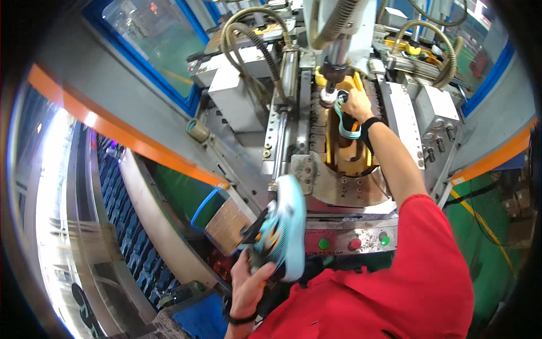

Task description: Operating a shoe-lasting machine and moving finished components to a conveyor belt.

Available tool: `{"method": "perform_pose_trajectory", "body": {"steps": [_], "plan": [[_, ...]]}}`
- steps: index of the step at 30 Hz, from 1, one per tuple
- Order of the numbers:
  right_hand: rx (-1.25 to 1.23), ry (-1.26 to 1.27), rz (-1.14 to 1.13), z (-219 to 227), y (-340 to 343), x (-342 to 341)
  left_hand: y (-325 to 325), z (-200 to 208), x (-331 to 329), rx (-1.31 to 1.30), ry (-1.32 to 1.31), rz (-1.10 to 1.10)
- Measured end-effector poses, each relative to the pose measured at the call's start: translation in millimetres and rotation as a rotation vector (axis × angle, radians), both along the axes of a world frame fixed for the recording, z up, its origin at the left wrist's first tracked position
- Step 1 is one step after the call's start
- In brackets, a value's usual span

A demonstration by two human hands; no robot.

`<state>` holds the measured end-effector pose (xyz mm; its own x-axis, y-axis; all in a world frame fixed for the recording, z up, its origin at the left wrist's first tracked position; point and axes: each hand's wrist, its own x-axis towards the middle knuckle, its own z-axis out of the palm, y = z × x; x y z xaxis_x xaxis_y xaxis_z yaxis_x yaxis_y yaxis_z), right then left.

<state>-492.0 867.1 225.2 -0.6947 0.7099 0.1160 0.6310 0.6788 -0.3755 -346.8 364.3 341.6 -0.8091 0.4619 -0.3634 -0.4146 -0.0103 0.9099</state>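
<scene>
So, both hands are busy here and each has its own shoe. The left hand (248,285) is closed around the dark collar end of a light blue shoe (291,226), thumb laid across it, holding it up in front of the body with the toe up and the pale sole turned to the right. My guess is that it's held by the collar because that's an easy place to grab, and it leaves the sole and most of the upper uncovered. It's a bit blurry, so I can't make out the laces.

The right hand (357,105) is stretched way out into the machine, fingers curled in tight on the dark part at the top of a second shoe (350,134). Looks like a firm hold, but the fingertips are hidden. That shoe sits down in the trough (355,165), between the yellow side pieces (359,82), which I'd guess are there to keep a shoe lined up. A metal shaft (339,50) with a white tip (328,97) hangs right beside the hand, so the reach seems tight.

Front of the machine has a button panel (370,243) facing the person, probably so it's handy. Off to the left there's a blue-rimmed bin (199,212) with a brown box (230,225) just beside it, then a bumpy dark belt (135,237).
</scene>
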Motion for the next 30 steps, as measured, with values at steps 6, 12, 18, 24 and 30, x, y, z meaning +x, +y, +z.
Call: {"method": "perform_pose_trajectory", "body": {"steps": [6,12,18,24,30], "plan": [[-0.003,-0.016,-0.083,-38,-15,-14,-86,-7,79,-0.072,0.026,0.556],[0.02,0.293,0.572,21,-186,114,-115,-47,170,-0.137,-0.089,0.989],[-0.046,0.165,1.034,-120,-311,210,-117,-86,227,0.066,-0.224,1.025],[-0.082,0.22,1.169,-201,-303,196,-145,-96,313,0.072,-0.385,1.289],[-0.089,0.369,1.254,-123,-374,123,-227,-165,404,0.071,-0.435,1.729]]}}
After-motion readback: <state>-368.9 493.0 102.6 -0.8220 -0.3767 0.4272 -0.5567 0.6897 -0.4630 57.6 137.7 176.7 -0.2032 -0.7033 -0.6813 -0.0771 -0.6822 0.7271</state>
